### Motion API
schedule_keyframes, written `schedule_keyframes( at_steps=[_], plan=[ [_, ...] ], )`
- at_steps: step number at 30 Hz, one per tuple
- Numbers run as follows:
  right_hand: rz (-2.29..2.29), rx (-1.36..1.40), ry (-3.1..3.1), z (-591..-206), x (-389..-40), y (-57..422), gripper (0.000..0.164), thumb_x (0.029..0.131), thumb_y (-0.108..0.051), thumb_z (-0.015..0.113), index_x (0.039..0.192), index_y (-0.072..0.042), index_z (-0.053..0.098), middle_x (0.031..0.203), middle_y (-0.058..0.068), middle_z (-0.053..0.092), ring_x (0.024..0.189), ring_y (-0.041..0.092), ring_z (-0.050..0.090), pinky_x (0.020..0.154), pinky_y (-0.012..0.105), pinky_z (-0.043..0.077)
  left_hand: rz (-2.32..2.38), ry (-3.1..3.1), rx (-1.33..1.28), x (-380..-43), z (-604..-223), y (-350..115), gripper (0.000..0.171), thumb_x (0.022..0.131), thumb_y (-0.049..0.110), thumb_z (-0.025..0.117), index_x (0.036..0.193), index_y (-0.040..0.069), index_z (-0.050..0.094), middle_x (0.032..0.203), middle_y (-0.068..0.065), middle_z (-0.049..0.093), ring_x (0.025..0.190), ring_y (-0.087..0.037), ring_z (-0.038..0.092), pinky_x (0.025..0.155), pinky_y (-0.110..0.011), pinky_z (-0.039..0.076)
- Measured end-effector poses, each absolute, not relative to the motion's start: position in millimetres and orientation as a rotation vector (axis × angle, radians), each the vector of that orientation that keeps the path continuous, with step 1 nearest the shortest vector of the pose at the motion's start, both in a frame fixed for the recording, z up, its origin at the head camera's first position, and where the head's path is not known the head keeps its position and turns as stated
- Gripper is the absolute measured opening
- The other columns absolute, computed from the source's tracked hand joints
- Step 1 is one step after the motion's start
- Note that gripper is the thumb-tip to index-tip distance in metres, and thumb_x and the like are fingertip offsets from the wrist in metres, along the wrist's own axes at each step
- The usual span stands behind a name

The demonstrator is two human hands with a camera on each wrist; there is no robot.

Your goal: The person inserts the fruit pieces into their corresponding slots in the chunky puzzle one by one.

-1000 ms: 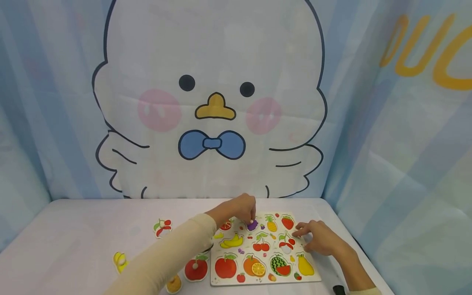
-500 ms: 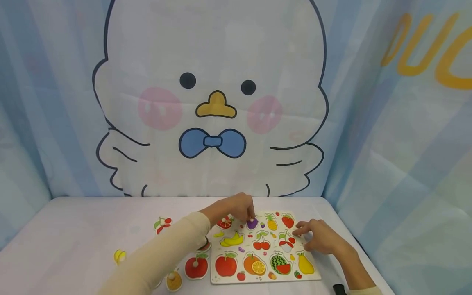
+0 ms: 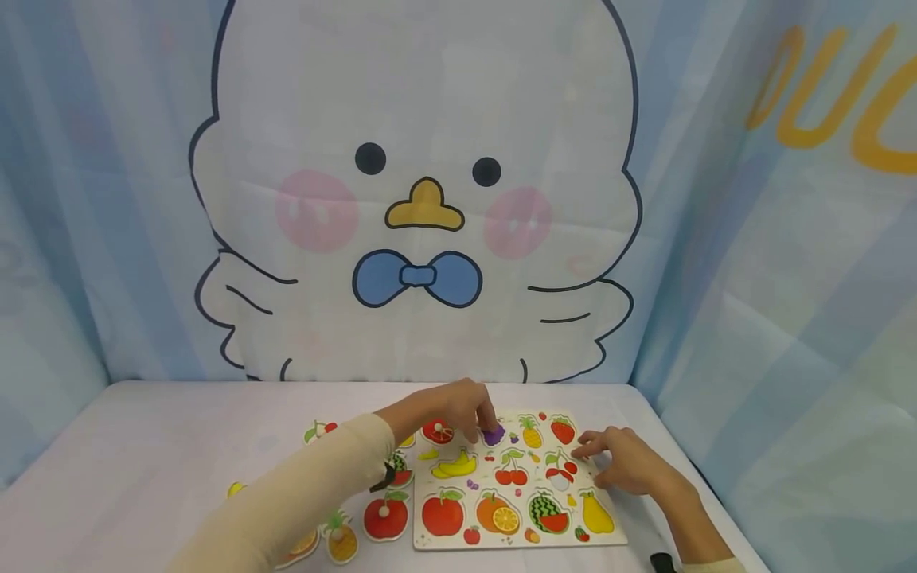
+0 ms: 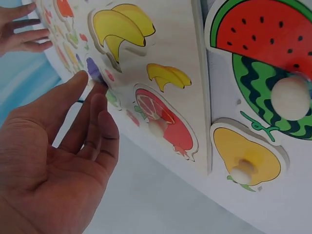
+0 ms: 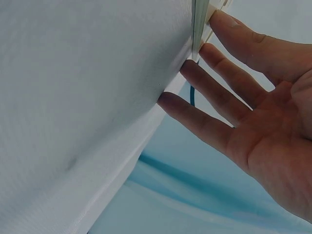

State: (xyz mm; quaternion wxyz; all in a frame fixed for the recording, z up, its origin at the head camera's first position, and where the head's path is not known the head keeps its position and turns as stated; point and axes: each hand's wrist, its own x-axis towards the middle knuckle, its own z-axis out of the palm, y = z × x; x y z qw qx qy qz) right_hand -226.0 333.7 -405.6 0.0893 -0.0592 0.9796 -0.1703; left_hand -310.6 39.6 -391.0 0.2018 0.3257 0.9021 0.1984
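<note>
My left hand [image 3: 462, 404] is over the back of a white fruit puzzle board [image 3: 526, 539], at the purple grape piece [image 3: 494, 434]. In the left wrist view, the thumb and fingers of the left hand stand apart around the grape piece [image 4: 93, 69], its knob visible between them. My right hand [image 3: 630, 461] rests at the board's right edge. In the right wrist view, the right hand [image 5: 263, 112] has its fingers spread, some tips on the cloth and others at the board's edge [image 5: 197, 29]. A pomegranate piece [image 4: 165, 119] sits in the board near the left hand.
Loose knobbed pieces lie left of the board: an apple [image 3: 385, 517], a pineapple [image 3: 341, 543], a watermelon [image 4: 265, 78] and a pear [image 4: 248, 153]. A cherry piece [image 3: 318, 430] lies farther back. A printed curtain [image 3: 423, 334] hangs behind the white table [image 3: 179, 446].
My left hand has drawn slightly left from the grape piece, and its thumb and fingers have spread from the knob. The right hand stays at the board's edge.
</note>
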Motion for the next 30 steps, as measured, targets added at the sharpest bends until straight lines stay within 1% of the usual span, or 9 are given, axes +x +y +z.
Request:
schedule_keyframes(
  at_steps=[6, 11, 13, 18, 21, 24, 30],
  plan=[
    [-0.505, -0.187, 2.903, -406, -228, 332, 0.04, 0.07, -0.005, 0.081, 0.104, -0.025, 0.075, 0.133, 0.007, 0.058, 0.127, 0.041, 0.036, 0.098, 0.066, 0.031, 0.583, 2.493, 0.977, -306, -388, 31, 0.028, 0.081, 0.009, 0.076, 0.106, 0.024, 0.075, 0.1, 0.009, 0.07, 0.087, -0.006, 0.061, 0.074, -0.021, 0.052],
    [-0.497, -0.182, 2.894, -406, -230, 331, 0.04, 0.07, -0.006, 0.082, 0.104, -0.025, 0.076, 0.133, 0.008, 0.058, 0.128, 0.043, 0.036, 0.099, 0.067, 0.029, 0.601, 2.479, 1.053, -306, -384, 19, 0.025, 0.082, 0.011, 0.075, 0.105, 0.023, 0.075, 0.094, 0.008, 0.069, 0.081, -0.006, 0.059, 0.07, -0.018, 0.052],
    [-0.492, -0.177, 2.889, -406, -231, 330, 0.04, 0.069, -0.006, 0.082, 0.104, -0.025, 0.076, 0.133, 0.008, 0.058, 0.129, 0.044, 0.036, 0.1, 0.068, 0.028, 0.6, 2.484, 1.078, -307, -383, 13, 0.023, 0.083, 0.011, 0.074, 0.104, 0.022, 0.076, 0.09, 0.008, 0.069, 0.079, -0.007, 0.059, 0.069, -0.018, 0.051],
    [-0.48, -0.141, 2.868, -405, -232, 328, 0.041, 0.069, -0.006, 0.082, 0.105, -0.024, 0.075, 0.133, 0.008, 0.058, 0.124, 0.04, 0.039, 0.099, 0.064, 0.033, 0.624, 2.472, 1.082, -307, -381, -4, 0.019, 0.084, 0.01, 0.073, 0.101, 0.019, 0.076, 0.083, 0.008, 0.067, 0.075, -0.009, 0.058, 0.068, -0.018, 0.052],
    [-0.483, -0.128, 2.863, -404, -232, 327, 0.041, 0.069, -0.005, 0.082, 0.104, -0.024, 0.076, 0.132, 0.008, 0.059, 0.121, 0.036, 0.041, 0.098, 0.062, 0.035, 0.631, 2.468, 1.062, -305, -380, -15, 0.018, 0.084, 0.01, 0.073, 0.1, 0.019, 0.076, 0.082, 0.008, 0.067, 0.076, -0.009, 0.058, 0.068, -0.019, 0.052],
    [-0.489, -0.128, 2.863, -403, -231, 327, 0.04, 0.069, -0.004, 0.082, 0.104, -0.023, 0.076, 0.132, 0.009, 0.059, 0.12, 0.036, 0.041, 0.098, 0.062, 0.036, 0.614, 2.484, 1.028, -303, -379, -26, 0.017, 0.083, 0.011, 0.074, 0.098, 0.021, 0.076, 0.083, 0.01, 0.066, 0.076, -0.009, 0.058, 0.068, -0.019, 0.052],
    [-0.49, -0.135, 2.868, -402, -229, 330, 0.039, 0.07, -0.006, 0.081, 0.104, -0.023, 0.076, 0.133, 0.01, 0.058, 0.124, 0.04, 0.038, 0.099, 0.066, 0.029, 0.568, 2.506, 1.031, -296, -379, -50, 0.013, 0.083, 0.012, 0.075, 0.092, 0.022, 0.076, 0.081, 0.01, 0.065, 0.076, -0.009, 0.057, 0.066, -0.02, 0.051]
  ],
)
